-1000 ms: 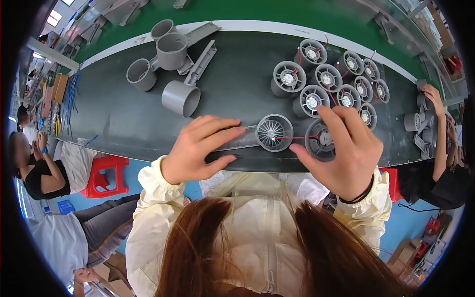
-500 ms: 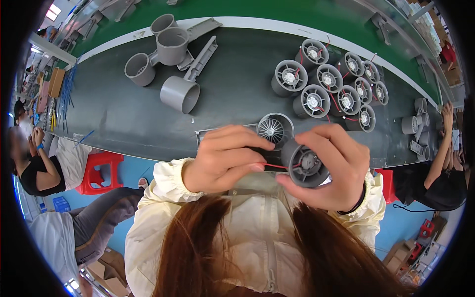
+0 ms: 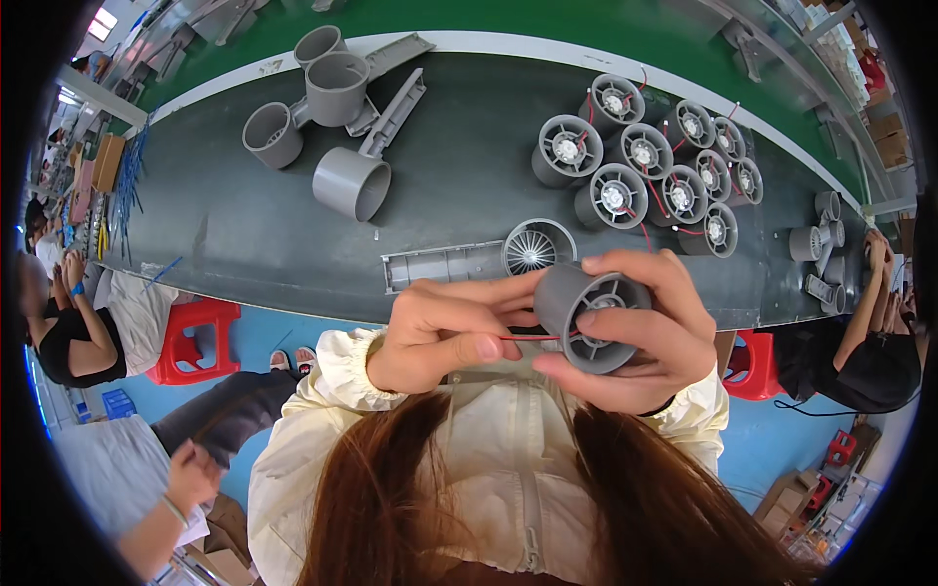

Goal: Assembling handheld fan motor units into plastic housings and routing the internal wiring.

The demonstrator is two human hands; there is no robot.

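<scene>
Over the table's near edge, my right hand (image 3: 664, 342) grips a grey cylindrical fan housing (image 3: 559, 305), its spoked open end turned up and toward the right. One right finger lies across the rim, reaching onto the spokes. From inside the housing a thin red wire (image 3: 532, 338) runs left, pulled straight. My left hand (image 3: 440, 327) pinches that wire between thumb and finger, while its other fingers extend to the housing's left side. Just beyond my hands lies a grey plastic part with a long flat handle (image 3: 445, 265) and a round finned cup (image 3: 535, 248).
Several grey fan housings (image 3: 613, 195) with red wires stand grouped at the right of the dark table (image 3: 264, 239). Grey cups with handles (image 3: 350, 186) lie at the far left, others (image 3: 806, 244) at the far right. People sit on both sides; red stools (image 3: 200, 337) stand below.
My right hand has turned the housing and shifted its finger onto the spokes. The left hand has moved slightly right and down, still pinching the wire. Another person's hand has appeared at lower left.
</scene>
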